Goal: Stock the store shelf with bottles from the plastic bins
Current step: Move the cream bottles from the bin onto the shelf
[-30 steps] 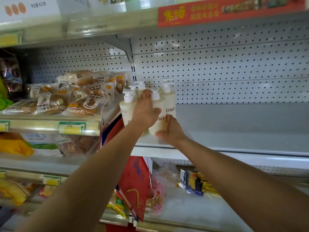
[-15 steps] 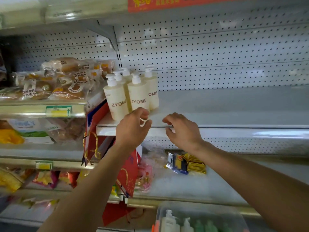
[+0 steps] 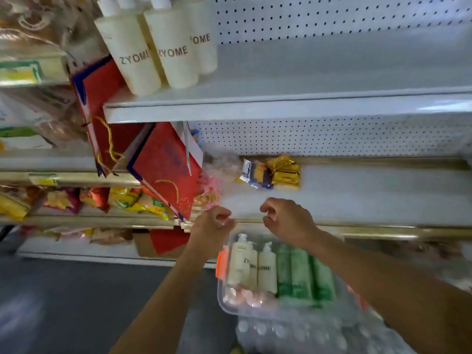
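Several cream "ZYOME" pump bottles [image 3: 176, 54] stand together at the left end of the white shelf [image 3: 281, 108]. Below, a clear plastic bin [image 3: 222, 300] with orange clips holds cream pump bottles [image 3: 267, 267] on the left and green bottles [image 3: 301, 272] on the right. My left hand [image 3: 213, 223] and my right hand [image 3: 286, 219] hover just above the bin's far end, both with loosely curled fingers and holding nothing. They are well below the stocked bottles.
Red gift bags [image 3: 163, 164] hang and lean left of the lower shelf. A gold and blue packet [image 3: 273, 172] lies on that lower shelf. Snack packets [image 3: 122, 198] and bread fill the racks at left. Another clear bin [image 3: 306, 335] sits under the first. Dark floor lies at bottom left.
My hands let go of the cream bottles on the shelf and dropped down to just above the bin. My view tilted down, bringing the bin into sight.
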Tool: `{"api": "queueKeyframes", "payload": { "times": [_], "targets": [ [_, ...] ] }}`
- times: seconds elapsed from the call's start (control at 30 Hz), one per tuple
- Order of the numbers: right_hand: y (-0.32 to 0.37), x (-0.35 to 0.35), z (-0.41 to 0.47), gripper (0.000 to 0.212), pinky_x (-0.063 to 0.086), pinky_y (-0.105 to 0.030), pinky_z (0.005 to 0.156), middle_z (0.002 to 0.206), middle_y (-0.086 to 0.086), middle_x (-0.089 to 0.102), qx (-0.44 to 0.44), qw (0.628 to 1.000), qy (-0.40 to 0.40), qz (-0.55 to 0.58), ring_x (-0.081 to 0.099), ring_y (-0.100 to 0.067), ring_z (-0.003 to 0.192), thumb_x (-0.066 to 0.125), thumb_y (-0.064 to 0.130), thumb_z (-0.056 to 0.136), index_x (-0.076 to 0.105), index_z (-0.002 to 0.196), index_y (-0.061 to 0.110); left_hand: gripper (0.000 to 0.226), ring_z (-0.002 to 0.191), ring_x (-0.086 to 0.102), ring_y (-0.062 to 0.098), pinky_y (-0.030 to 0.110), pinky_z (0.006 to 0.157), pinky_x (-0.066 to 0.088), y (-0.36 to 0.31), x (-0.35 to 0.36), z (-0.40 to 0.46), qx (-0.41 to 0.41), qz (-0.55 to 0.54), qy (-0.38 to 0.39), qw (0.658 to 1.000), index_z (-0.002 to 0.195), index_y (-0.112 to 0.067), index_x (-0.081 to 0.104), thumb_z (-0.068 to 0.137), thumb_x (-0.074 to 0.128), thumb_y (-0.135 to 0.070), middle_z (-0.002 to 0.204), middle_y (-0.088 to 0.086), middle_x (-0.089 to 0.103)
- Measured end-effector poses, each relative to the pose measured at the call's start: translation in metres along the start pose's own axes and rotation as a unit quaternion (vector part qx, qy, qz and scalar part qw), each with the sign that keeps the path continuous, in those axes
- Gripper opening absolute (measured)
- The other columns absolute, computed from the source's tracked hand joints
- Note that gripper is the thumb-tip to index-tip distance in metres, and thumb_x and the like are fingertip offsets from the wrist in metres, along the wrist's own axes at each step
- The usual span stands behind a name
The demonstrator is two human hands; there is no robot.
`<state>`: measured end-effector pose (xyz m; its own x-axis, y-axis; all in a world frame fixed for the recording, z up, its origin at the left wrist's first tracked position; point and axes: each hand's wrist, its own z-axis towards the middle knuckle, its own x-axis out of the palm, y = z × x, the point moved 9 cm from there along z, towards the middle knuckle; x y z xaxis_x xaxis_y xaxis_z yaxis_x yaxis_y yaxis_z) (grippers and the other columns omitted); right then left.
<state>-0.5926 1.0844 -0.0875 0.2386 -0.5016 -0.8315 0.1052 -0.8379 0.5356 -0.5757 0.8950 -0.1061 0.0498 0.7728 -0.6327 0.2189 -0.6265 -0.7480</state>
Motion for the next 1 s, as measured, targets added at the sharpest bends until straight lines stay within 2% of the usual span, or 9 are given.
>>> {"api": "queueKeyframes", "payload": {
  "times": [0.2, 0.3, 0.4, 0.53, 0.6, 0.77, 0.87, 0.93, 1.0],
  "targets": [
    [-0.051, 0.096, 0.0, 0.018, 0.049, -0.037, 0.091, 0.11, 0.0, 0.065, 0.065, 0.992, 0.103, 0.032, 0.06, -0.022, 0.105, 0.053, 0.019, 0.092, 0.061, 0.108, 0.019, 0.027, 0.095, 0.067, 0.022, 0.042, 0.089, 0.054, 0.08, 0.063, 0.007, -0.124, -0.011, 0.061, 0.99, 0.111, -0.014, 0.066, 0.086, 0.066, -0.025, 0.107, 0.004, 0.069],
    [-0.074, 0.142, 0.003, 0.017, 0.051, -0.042, 0.09, 0.106, -0.003, 0.067, 0.105, 0.984, 0.129, 0.061, 0.062, -0.021, 0.102, 0.056, 0.016, 0.091, 0.064, 0.105, 0.013, 0.024, 0.098, 0.065, 0.028, 0.039, 0.086, 0.053, 0.11, 0.094, 0.014, -0.158, -0.028, 0.094, 0.983, 0.112, -0.009, 0.063, 0.088, 0.061, -0.015, 0.113, 0.011, 0.067],
    [-0.096, 0.187, 0.006, 0.014, 0.054, -0.041, 0.086, 0.098, -0.011, 0.068, 0.144, 0.973, 0.147, 0.102, 0.066, -0.026, 0.096, 0.059, 0.011, 0.089, 0.064, 0.099, 0.004, 0.029, 0.099, 0.062, 0.022, 0.024, 0.076, 0.048, 0.134, 0.122, 0.03, -0.158, 0.013, 0.125, 0.979, 0.119, -0.008, 0.062, 0.092, 0.056, -0.014, 0.123, 0.01, 0.064],
    [-0.118, 0.24, 0.007, 0.015, 0.055, -0.036, 0.073, 0.092, -0.007, 0.065, 0.206, 0.952, 0.177, 0.143, 0.064, -0.023, 0.086, 0.062, 0.014, 0.086, 0.06, 0.098, 0.006, 0.04, 0.122, 0.054, 0.025, 0.03, 0.098, 0.044, 0.15, 0.152, 0.055, -0.128, 0.093, 0.156, 0.975, 0.134, -0.009, 0.051, 0.096, 0.052, -0.018, 0.138, 0.009, 0.054],
    [-0.125, 0.265, 0.008, 0.022, 0.05, -0.028, 0.067, 0.094, -0.001, 0.063, 0.245, 0.932, 0.192, 0.185, 0.062, -0.021, 0.088, 0.067, 0.022, 0.084, 0.057, 0.1, 0.011, 0.044, 0.125, 0.051, 0.027, 0.027, 0.097, 0.04, 0.147, 0.16, 0.07, -0.091, 0.137, 0.159, 0.973, 0.138, -0.007, 0.046, 0.096, 0.052, -0.019, 0.139, 0.012, 0.052],
    [-0.128, 0.311, 0.015, 0.045, 0.051, -0.032, 0.081, 0.105, -0.005, 0.067, 0.299, 0.897, 0.198, 0.257, 0.063, -0.022, 0.095, 0.076, 0.038, 0.08, 0.059, 0.111, 0.01, 0.044, 0.125, 0.048, 0.031, 0.038, 0.101, 0.038, 0.138, 0.19, 0.098, -0.03, 0.28, 0.193, 0.94, 0.139, 0.0, 0.035, 0.099, 0.042, -0.02, 0.137, 0.017, 0.047],
    [-0.123, 0.326, 0.02, 0.046, 0.046, -0.027, 0.074, 0.095, 0.0, 0.065, 0.325, 0.887, 0.213, 0.248, 0.061, -0.018, 0.089, 0.078, 0.051, 0.07, 0.057, 0.096, 0.019, 0.052, 0.127, 0.049, 0.03, 0.037, 0.101, 0.038, 0.138, 0.201, 0.109, -0.04, 0.334, 0.206, 0.919, 0.143, 0.004, 0.025, 0.101, 0.04, -0.023, 0.14, 0.016, 0.046],
    [-0.12, 0.33, 0.025, 0.052, 0.046, -0.026, 0.076, 0.093, 0.003, 0.062, 0.328, 0.89, 0.221, 0.228, 0.059, -0.017, 0.09, 0.079, 0.058, 0.063, 0.053, 0.092, 0.022, 0.045, 0.126, 0.05, 0.029, 0.035, 0.1, 0.039, 0.139, 0.2, 0.118, -0.043, 0.344, 0.209, 0.915, 0.139, 0.001, 0.035, 0.1, 0.041, -0.021, 0.138, 0.014, 0.049],
    [-0.118, 0.331, 0.029, 0.07, 0.051, -0.028, 0.084, 0.105, -0.001, 0.065, 0.331, 0.891, 0.219, 0.219, 0.061, -0.02, 0.099, 0.08, 0.058, 0.06, 0.056, 0.11, 0.016, 0.036, 0.122, 0.052, 0.028, 0.033, 0.098, 0.039, 0.142, 0.196, 0.123, -0.048, 0.344, 0.224, 0.911, 0.13, -0.003, 0.047, 0.098, 0.04, -0.017, 0.133, 0.014, 0.053]
  ]
}}
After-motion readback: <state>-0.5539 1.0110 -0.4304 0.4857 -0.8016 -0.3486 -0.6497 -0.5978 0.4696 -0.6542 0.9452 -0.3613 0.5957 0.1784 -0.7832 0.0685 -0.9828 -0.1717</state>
